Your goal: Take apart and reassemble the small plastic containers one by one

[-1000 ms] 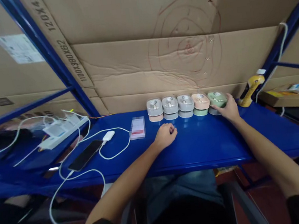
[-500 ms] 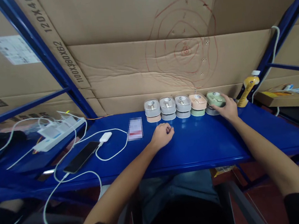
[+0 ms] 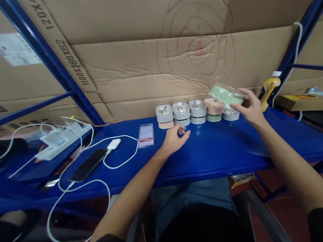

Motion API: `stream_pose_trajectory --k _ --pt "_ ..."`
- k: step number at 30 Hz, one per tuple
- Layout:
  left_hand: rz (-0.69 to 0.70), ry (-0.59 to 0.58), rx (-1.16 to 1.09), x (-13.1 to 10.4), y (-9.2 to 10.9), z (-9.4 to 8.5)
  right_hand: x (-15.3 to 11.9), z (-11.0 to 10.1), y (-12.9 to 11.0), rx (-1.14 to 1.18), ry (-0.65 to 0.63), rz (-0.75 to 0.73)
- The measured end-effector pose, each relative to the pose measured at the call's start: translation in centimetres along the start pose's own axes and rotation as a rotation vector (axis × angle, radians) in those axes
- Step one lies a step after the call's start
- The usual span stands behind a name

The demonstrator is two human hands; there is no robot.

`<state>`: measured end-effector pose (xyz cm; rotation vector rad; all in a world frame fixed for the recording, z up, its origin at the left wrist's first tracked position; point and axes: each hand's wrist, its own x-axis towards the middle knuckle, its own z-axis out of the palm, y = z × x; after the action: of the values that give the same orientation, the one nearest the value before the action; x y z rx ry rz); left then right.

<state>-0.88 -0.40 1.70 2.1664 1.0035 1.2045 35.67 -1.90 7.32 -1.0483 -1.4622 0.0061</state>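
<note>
My right hand point(image 3: 250, 107) grips a light-green plastic box with a clear lid point(image 3: 226, 95), tilted and raised off the grey box point(image 3: 231, 114) at the right end of the row. To its left stand stacked pairs of the same kind: a peach box point(image 3: 214, 106) on a green one, then a grey box point(image 3: 197, 108) and another grey box point(image 3: 181, 110), each on a grey one. A grey box point(image 3: 164, 113) over a peach one ends the row. In front of the row, my left hand point(image 3: 176, 138) hovers or rests near the blue shelf with fingers loosely apart, holding nothing.
Left of the boxes lies a blurred-screen phone point(image 3: 146, 135). A black phone point(image 3: 87, 165) with white cables and a white charging plug point(image 3: 113, 144) is further left, by a power strip point(image 3: 64, 141). A yellow drink bottle point(image 3: 270, 90) stands right, before a cardboard tray point(image 3: 306, 102).
The green box has come up off the grey box below it and now tilts in my right hand. My left hand's fingers have opened a little.
</note>
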Motion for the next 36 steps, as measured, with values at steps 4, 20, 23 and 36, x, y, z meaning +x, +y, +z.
stream_pose_trajectory --k 4,20,23,36 --pt "-0.107 0.038 -0.315 0.7 -1.2 -0.8 -1.5 4.1 -3.5 0.199 -0.365 0.069" --pt "-0.059 -0.128 -0.131 0.4 -1.9 -1.6 -6.6 8.7 -2.3 0.267 -0.858 0.020" --pt "-0.042 -0.138 -0.015 0.2 -1.7 -1.4 -6.8 8.8 -1.8 0.222 -0.870 -0.020" --pt "0.038 -0.303 0.095 0.0 -1.0 -1.0 -6.8 9.1 -2.6 0.025 -0.818 -0.136"
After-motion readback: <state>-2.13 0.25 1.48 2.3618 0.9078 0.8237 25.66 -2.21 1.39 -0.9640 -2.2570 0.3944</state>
